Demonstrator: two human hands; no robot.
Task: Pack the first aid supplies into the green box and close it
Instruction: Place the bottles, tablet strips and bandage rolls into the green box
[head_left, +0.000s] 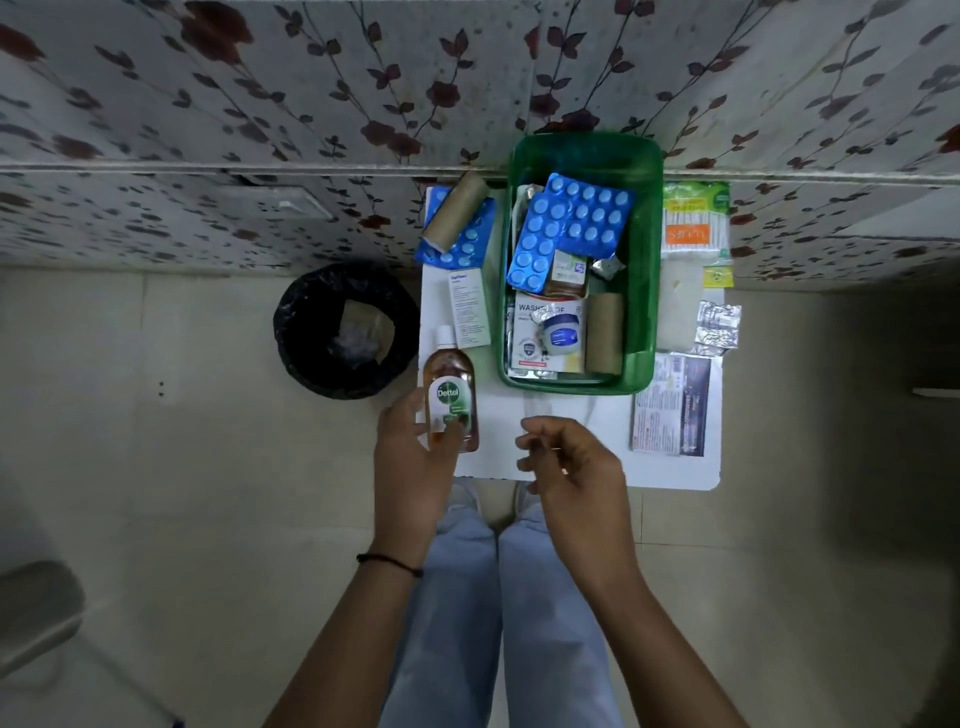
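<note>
The green box stands open on a small white table, its lid leaning up against the wall. Inside lie blue blister packs, a small blue-capped jar, a brown bandage roll and a plaster packet. My left hand is wrapped around an amber Dettol bottle at the table's front left. My right hand hovers over the table's front edge, fingers loosely curled, holding nothing.
Left of the box lie another bandage roll on a blue blister pack, and a white carton. To the right are a cotton bud pack, a foil strip and a dark packet. A black bin stands left of the table.
</note>
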